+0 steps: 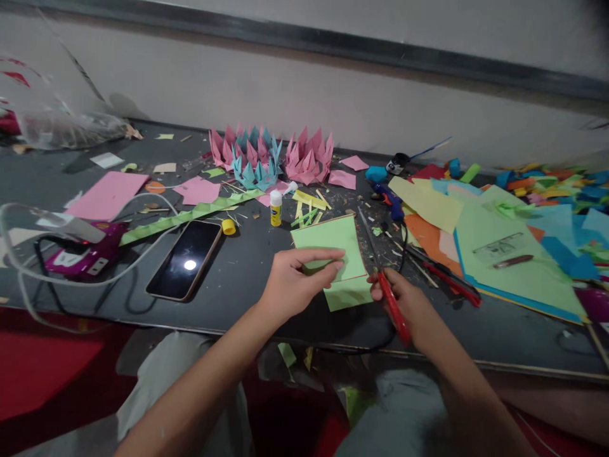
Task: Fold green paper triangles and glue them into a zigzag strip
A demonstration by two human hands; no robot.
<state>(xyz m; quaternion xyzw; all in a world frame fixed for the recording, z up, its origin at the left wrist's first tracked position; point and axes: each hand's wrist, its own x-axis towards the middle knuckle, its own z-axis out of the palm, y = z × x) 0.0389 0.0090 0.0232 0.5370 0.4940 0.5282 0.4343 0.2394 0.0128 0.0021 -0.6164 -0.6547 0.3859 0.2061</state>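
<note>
My left hand (pixel 299 276) reaches over a light green paper (pixel 326 235) with thin brown edges, thumb and forefinger brought close together at its surface. Below its lower edge another piece of green paper (pixel 349 296) sticks out. To the right, my right hand (pixel 402 295) is closed round the red handle of a knife (pixel 392 308). Its long narrow blade points away from me, along the paper's right side. Left of the paper stand an uncapped yellow glue stick (pixel 276 212) and its yellow cap (pixel 229 227).
Folded pink and blue paper pieces (pixel 257 158) stand at the back. A phone (pixel 185 260), a purple power strip (pixel 85 251) and a white cable lie left. Rightward are a blue glue gun (pixel 392 202), a red-handled tool (pixel 450 276), coloured sheets (pixel 523 247) and scraps (pixel 533 181).
</note>
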